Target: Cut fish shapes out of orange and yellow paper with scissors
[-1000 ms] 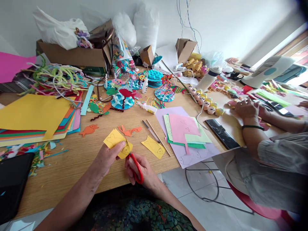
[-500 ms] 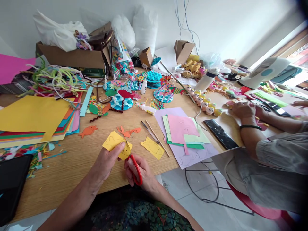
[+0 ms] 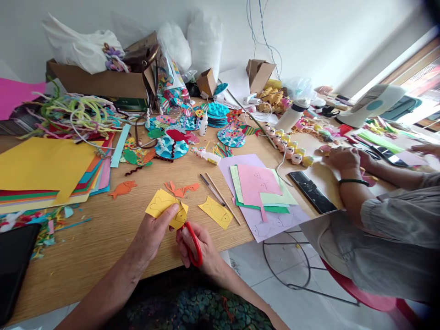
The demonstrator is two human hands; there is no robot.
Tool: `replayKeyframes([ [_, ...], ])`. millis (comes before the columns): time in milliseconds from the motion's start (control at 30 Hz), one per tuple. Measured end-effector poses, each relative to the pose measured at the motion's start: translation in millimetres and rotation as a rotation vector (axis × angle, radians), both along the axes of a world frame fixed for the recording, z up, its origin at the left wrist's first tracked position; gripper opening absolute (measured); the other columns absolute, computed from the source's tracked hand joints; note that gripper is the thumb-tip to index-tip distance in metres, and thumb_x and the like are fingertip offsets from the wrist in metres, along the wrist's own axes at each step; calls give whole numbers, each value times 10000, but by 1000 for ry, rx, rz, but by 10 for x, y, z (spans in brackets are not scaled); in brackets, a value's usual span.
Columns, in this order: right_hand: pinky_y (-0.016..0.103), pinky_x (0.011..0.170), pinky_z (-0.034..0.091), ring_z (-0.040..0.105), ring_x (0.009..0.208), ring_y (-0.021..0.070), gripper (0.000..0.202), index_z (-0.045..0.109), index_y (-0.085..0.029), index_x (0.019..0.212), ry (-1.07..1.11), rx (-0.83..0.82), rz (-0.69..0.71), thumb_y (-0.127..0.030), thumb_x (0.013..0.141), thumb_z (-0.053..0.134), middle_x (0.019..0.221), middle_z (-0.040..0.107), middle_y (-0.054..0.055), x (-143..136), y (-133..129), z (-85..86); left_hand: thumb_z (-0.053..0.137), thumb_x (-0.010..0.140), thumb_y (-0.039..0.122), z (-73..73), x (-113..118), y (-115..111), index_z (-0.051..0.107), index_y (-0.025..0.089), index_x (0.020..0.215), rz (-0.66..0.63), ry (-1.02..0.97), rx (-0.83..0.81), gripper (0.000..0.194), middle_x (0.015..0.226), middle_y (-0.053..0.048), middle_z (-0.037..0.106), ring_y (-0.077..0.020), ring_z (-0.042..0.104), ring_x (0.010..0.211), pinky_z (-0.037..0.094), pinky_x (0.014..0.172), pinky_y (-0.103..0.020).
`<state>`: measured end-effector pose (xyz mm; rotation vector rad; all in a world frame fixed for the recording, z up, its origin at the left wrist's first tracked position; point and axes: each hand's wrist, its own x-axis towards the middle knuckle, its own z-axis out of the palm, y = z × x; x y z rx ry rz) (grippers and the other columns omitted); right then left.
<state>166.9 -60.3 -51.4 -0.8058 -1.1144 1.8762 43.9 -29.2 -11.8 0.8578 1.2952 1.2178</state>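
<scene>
Between the thumb and fingers of my left hand (image 3: 155,230) is a piece of yellow paper (image 3: 158,201) with a fish outline drawn on it. My right hand (image 3: 202,245) grips red-handled scissors (image 3: 197,250), their blades at the paper's right edge, by the drawn fish's head. Just beyond lie orange paper scraps (image 3: 181,189). A second yellow paper piece with a drawn fish (image 3: 216,212) rests to the right, beside a pen (image 3: 210,187) and a thin wooden stick (image 3: 225,201). A cut-out orange fish (image 3: 123,189) lies to the left.
Stacked coloured paper (image 3: 41,169) and a dark tablet-like device (image 3: 17,266) are at the left. Pastel sheets with drawn fish (image 3: 259,183) and a phone (image 3: 312,192) lie right. Another person's hands (image 3: 345,160) work farther right. Decorated blue discs (image 3: 172,149) and glue bottles (image 3: 210,157) stand behind.
The whole view has shifted slightly, so things sit a little farther left. My hands, the yellow paper and the scissors keep nearly the same pose.
</scene>
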Motion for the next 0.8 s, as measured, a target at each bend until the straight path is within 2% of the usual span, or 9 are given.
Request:
replayKeyframes([
  [200, 177, 370, 280, 386, 358, 55, 363, 567, -149, 825, 11, 7, -1, -502, 886, 506, 478, 446, -66, 0, 4, -11, 684, 636, 290, 17, -13, 12, 610, 178, 662, 8, -17, -14, 137, 595, 43, 596, -105, 490, 540, 376, 459, -208],
  [467, 167, 355, 279, 382, 348, 47, 360, 557, -151, 778, -1, 25, 9, -495, 877, 523, 474, 434, -70, 11, 24, 8, 698, 601, 275, 20, -58, 57, 625, 176, 738, 12, -23, -42, 185, 693, 30, 661, -147, 576, 657, 461, 612, -258],
  [800, 162, 362, 277, 381, 349, 42, 353, 481, -169, 699, -3, 22, 22, -463, 892, 514, 472, 447, -69, 19, 15, -17, 679, 622, 297, -5, -92, 48, 629, 174, 719, -12, 15, -33, 165, 695, 19, 634, -157, 554, 671, 442, 627, -278],
])
